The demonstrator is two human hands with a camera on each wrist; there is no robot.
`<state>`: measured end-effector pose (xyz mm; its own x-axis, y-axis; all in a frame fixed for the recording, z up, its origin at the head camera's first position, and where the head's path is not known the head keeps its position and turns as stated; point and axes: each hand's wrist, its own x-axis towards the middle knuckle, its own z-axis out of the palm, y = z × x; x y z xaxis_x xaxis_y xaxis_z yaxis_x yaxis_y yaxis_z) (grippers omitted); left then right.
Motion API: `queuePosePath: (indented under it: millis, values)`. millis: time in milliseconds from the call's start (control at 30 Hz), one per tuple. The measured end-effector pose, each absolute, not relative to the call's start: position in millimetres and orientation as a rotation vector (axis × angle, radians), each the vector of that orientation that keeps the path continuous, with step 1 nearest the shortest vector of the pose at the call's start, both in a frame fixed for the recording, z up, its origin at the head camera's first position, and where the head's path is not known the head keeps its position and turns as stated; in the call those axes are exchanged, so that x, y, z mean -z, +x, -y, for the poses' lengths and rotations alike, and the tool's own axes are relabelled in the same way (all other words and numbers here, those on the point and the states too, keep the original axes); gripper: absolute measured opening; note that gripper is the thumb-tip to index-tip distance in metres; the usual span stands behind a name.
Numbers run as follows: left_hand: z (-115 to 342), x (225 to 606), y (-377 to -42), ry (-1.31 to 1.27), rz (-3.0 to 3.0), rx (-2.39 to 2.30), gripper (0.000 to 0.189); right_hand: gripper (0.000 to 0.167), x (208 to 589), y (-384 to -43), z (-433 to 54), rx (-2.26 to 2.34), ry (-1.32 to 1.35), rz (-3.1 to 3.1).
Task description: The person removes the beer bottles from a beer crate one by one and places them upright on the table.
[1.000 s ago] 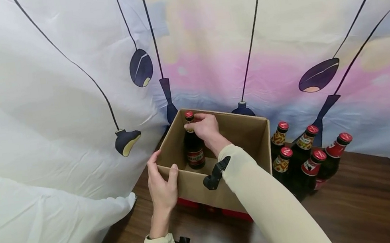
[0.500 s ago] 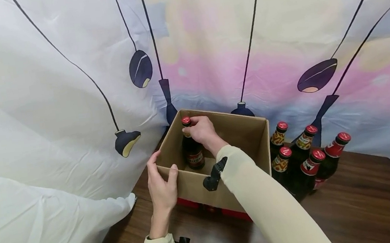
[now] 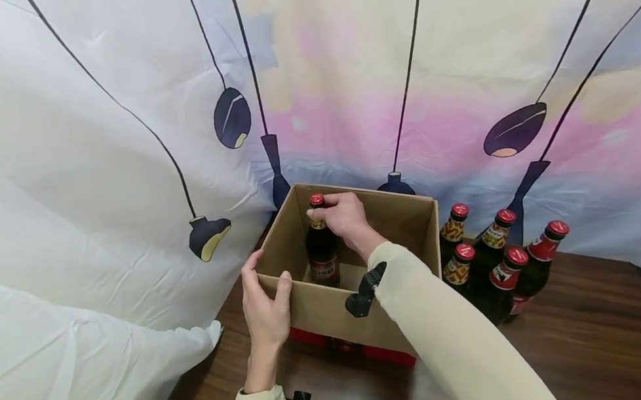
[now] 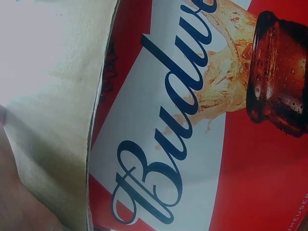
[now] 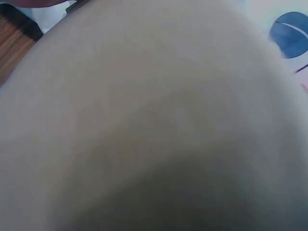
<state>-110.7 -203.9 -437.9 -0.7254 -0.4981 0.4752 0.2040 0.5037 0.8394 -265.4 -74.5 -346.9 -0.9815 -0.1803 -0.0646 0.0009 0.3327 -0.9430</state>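
Observation:
In the head view an open-topped cardboard box [image 3: 363, 317] stands on the table. Inside it, toward the left, is a dark beer bottle [image 3: 322, 246] with a red cap. My right hand [image 3: 347, 215] pinches the bottle's neck between thumb and fingers; the bottle's base is hidden by the box's front wall. Over the box's front left corner my left hand [image 3: 266, 308] grips the wall. From the left wrist, the box's red and white printed side [image 4: 192, 159] shows the letters "Budw" beside a pictured bottle top. The right wrist view is mostly filled by a blurred pale surface.
Several red-capped beer bottles [image 3: 501, 272] stand grouped on the wooden table [image 3: 608, 325], right beside the box. A patterned cloth [image 3: 336, 73] hangs behind. White fabric [image 3: 136, 353] drapes by the table's left edge.
The bottle in my right hand shifted slightly left and lower, then back to the right within the box. My left hand has stayed on the box corner.

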Motion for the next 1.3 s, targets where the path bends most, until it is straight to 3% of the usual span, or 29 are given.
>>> queuePosePath:
  millis: [500, 1000, 1300]
  values:
    - [203, 441, -117, 0.236, 2.001, 1.232, 0.062, 0.039, 285, -237, 11, 2.073, -0.306, -2.25]
    - [204, 445, -111, 0.261, 2.012, 1.226, 0.063, 0.042, 223, -202, -54, 2.095, -0.42, -2.301]
    - [204, 444, -117, 0.242, 2.007, 1.228, 0.063, 0.035, 178, -182, -86, 2.312, -0.521, -2.213]
